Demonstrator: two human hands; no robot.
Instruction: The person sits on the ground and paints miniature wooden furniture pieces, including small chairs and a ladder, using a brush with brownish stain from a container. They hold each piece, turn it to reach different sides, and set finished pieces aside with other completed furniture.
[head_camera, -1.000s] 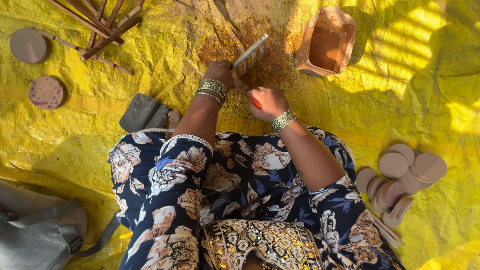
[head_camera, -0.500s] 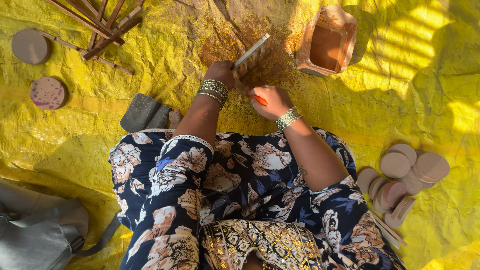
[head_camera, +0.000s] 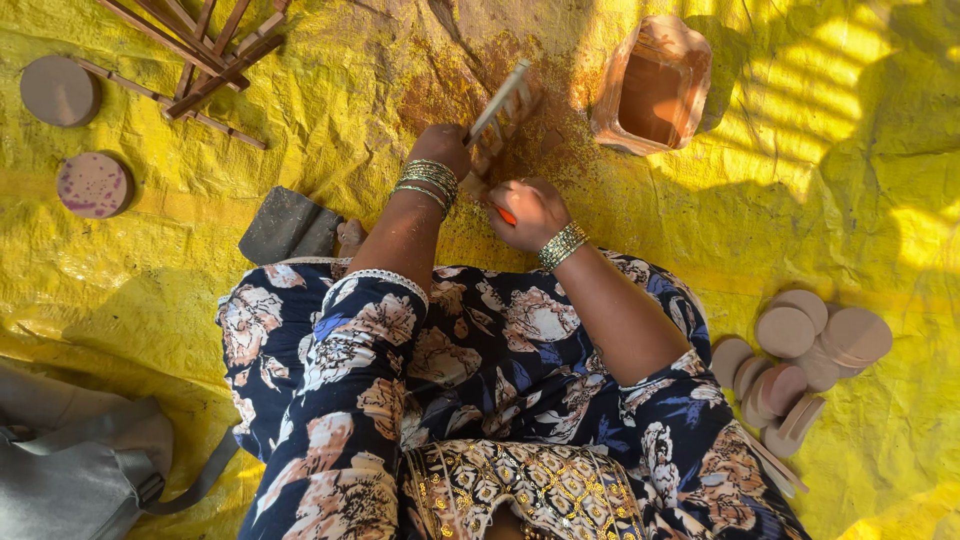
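Note:
My left hand (head_camera: 443, 146) grips a flat pale stick-like tool (head_camera: 498, 102) that points up and to the right over a brown clay piece (head_camera: 497, 140) on the yellow sheet (head_camera: 340, 150). Just right of it, my right hand (head_camera: 527, 211) is closed around a small red-orange tool (head_camera: 506, 215). Both wrists wear stacked bangles. Reddish-brown powder is spread on the sheet around the clay piece. What the hands cover of the clay piece is hidden.
A clay-smeared tub of brown liquid (head_camera: 655, 88) stands at upper right. Several clay discs (head_camera: 812, 350) are piled at right. Two round discs (head_camera: 75, 140) lie at upper left beside wooden sticks (head_camera: 205, 45). A grey block (head_camera: 286, 226) sits by my knee; a grey bag (head_camera: 75, 465) lower left.
Both hands stay at the clay piece; the right hand has shifted slightly down and left. The stick tool keeps its tilt.

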